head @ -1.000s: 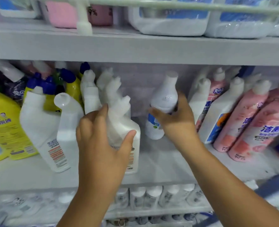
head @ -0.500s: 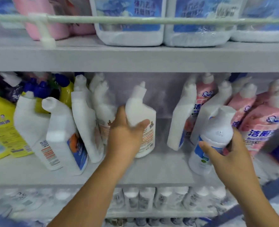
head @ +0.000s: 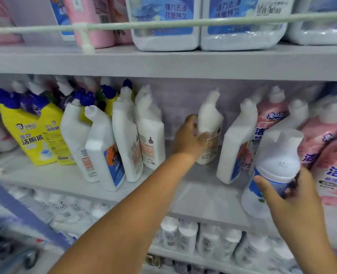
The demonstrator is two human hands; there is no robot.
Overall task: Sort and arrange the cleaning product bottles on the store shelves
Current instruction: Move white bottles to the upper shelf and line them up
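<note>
Bent-neck bottle (head: 210, 123) pushed further back, left hand (head: 189, 139) fingers (head: 191, 120) wrapped round.

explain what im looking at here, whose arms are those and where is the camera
There is no machine: a person wears a camera on the head, looking forward and down, so the two arms are their own. They face store shelves of cleaning products. The left hand grips a white angled-neck bottle standing on the middle shelf. The right hand holds a white bottle with a blue label in front of that shelf. Left of the gap stand more white bottles and yellow packs; pink bottles stand on the right.
</note>
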